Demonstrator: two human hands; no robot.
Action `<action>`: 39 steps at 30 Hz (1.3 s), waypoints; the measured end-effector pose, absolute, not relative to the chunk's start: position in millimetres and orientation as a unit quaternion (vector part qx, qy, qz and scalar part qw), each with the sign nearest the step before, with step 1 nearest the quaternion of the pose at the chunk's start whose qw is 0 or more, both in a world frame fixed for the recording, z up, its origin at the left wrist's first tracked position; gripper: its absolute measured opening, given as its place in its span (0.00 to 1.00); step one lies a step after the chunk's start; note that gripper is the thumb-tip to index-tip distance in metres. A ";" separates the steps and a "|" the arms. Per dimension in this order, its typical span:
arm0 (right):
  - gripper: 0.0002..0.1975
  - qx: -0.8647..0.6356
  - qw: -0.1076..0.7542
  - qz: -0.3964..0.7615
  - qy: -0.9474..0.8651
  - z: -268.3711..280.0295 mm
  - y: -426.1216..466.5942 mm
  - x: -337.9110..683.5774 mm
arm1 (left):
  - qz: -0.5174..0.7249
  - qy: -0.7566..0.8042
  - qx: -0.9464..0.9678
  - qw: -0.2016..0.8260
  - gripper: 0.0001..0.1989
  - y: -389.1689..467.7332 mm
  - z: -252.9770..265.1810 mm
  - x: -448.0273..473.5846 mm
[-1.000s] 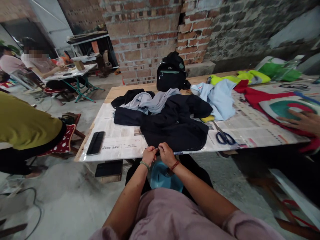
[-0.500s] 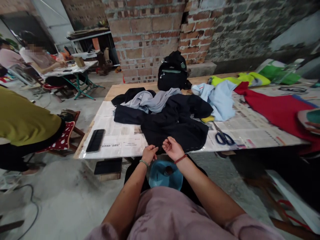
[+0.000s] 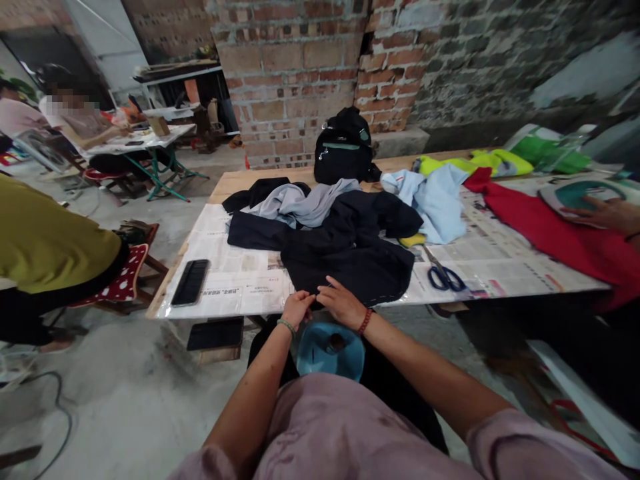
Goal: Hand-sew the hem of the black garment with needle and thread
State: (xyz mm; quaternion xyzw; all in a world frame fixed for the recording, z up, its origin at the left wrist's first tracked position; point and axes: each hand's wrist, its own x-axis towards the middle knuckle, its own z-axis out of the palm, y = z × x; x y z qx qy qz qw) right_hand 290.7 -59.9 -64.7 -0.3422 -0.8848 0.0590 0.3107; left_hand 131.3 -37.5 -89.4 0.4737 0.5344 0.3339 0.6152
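Observation:
A black garment [image 3: 345, 257] lies bunched on the newspaper-covered table, its near edge at the table's front. My left hand [image 3: 299, 309] is closed in a pinch on that near edge. Right beside it, my right hand [image 3: 344, 307] is closed too, fingertips meeting those of the left; whatever it pinches is too small to make out. Under the hands, a blue plastic basin [image 3: 327, 363] sits at my lap with a small dark round object [image 3: 336, 343] in it. Dark-blue-handled scissors [image 3: 447, 277] lie on the table to the right.
A phone [image 3: 190, 282] lies at left, grey cloth [image 3: 305, 203] and a black backpack [image 3: 344, 147] behind. Light blue cloth [image 3: 433, 203] lies right of centre. At far right a co-worker's hand [image 3: 607, 215] holds an iron [image 3: 575, 193] over red fabric [image 3: 530, 217]. Another person [image 3: 55, 240] sits at left.
My right hand has come down and left, its fingers now meeting my left hand's. The co-worker's iron has slid up and left over the red fabric. The black garment stays put.

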 end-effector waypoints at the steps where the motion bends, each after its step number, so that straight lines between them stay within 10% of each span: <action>1: 0.15 -0.353 0.307 0.047 -0.883 -66.4 -56.5 299.3 | 0.333 0.539 0.471 0.614 0.10 -37.2 -89.9 131.5; 11: 0.11 -0.425 0.385 0.063 -0.816 -74.1 -38.6 323.8 | 0.327 0.533 0.466 0.625 0.14 -35.5 -91.6 130.0; 18: 0.12 -0.558 0.540 0.304 -0.552 -54.7 -70.9 296.0 | 0.337 0.492 0.451 0.664 0.15 -36.9 -85.1 128.1; 27: 0.11 -0.533 0.424 0.605 -0.414 -96.5 -130.4 256.2 | 0.332 0.482 0.469 0.661 0.12 -38.8 -82.0 127.5; 39: 0.09 -0.556 0.456 0.572 -0.395 -91.7 -111.2 248.1 | 0.336 0.491 0.470 0.652 0.11 -38.9 -85.5 128.3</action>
